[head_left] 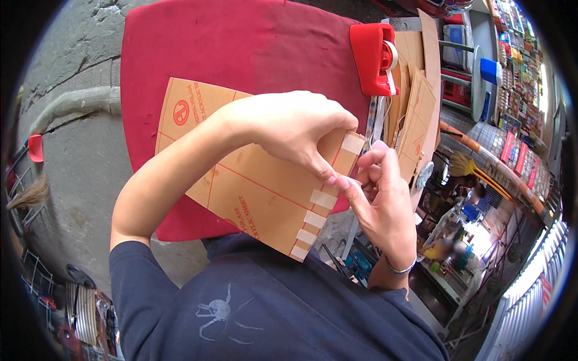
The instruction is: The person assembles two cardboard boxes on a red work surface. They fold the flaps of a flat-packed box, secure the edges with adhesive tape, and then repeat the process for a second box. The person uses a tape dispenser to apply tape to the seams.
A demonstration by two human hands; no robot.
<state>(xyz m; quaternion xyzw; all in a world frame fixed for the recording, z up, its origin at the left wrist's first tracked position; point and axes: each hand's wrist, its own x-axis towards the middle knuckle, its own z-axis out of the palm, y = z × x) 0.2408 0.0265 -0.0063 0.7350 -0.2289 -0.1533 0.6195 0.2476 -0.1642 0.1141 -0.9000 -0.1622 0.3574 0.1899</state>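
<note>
A stiff rectangular sheet (259,192) covered in brown paper, with red lines and print, lies at a slant in front of me, partly over a red cloth-covered table (241,48). Several short strips of pale tape (323,199) sit along its right edge. My left hand (295,123) arches over the sheet and grips that edge; its thumb is near the tape and its fingertips curl at the upper right corner. My right hand (382,201) is closed in a pinch beside the same edge, thumb tip against my left thumb. Anything between its fingertips is too small to make out.
A red tape dispenser (373,60) with a white roll stands at the table's far right. More brown sheets (415,114) lean beside it. A broom head (30,192) is at the left over grey concrete floor (84,174). Crowded shelves (518,54) fill the far right.
</note>
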